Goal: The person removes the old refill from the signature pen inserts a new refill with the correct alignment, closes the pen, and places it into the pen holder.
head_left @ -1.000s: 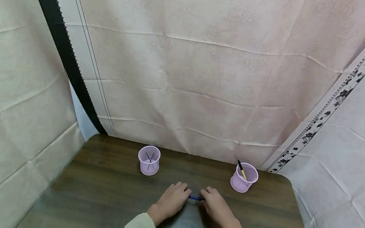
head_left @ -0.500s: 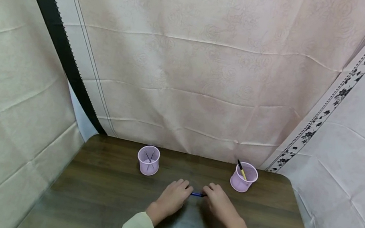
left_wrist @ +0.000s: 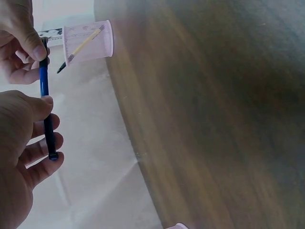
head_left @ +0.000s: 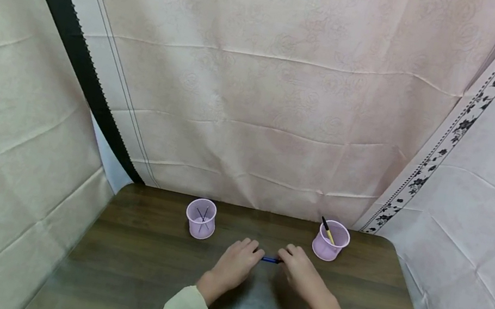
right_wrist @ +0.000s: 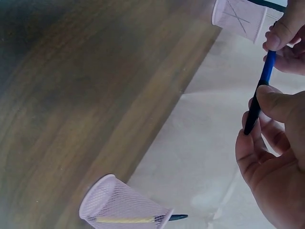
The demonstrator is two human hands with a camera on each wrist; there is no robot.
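Observation:
A blue pen (head_left: 271, 260) with dark ends is held level above the table by both hands. My left hand (head_left: 234, 265) pinches one end between thumb and fingers; my right hand (head_left: 302, 278) pinches the other. Only the blue middle shows between them in the head view. Seen from the left wrist, the pen (left_wrist: 44, 82) runs past my left thumb, its end lying by the fingertips. In the right wrist view, its black tapered end (right_wrist: 251, 119) lies along the fingers of my right hand (right_wrist: 281, 157).
Beyond the hands stand two lilac mesh cups on the wooden table (head_left: 134, 261). Thin dark lines cross inside the left cup (head_left: 201, 219). A yellow-and-black pen (head_left: 328, 231) leans in the right cup (head_left: 330, 241). Pale cloth (head_left: 258, 95) hangs behind and at both sides.
Both hands, with the blue pen between them, have moved slightly away from the body and a little to the right. The cups stay in place.

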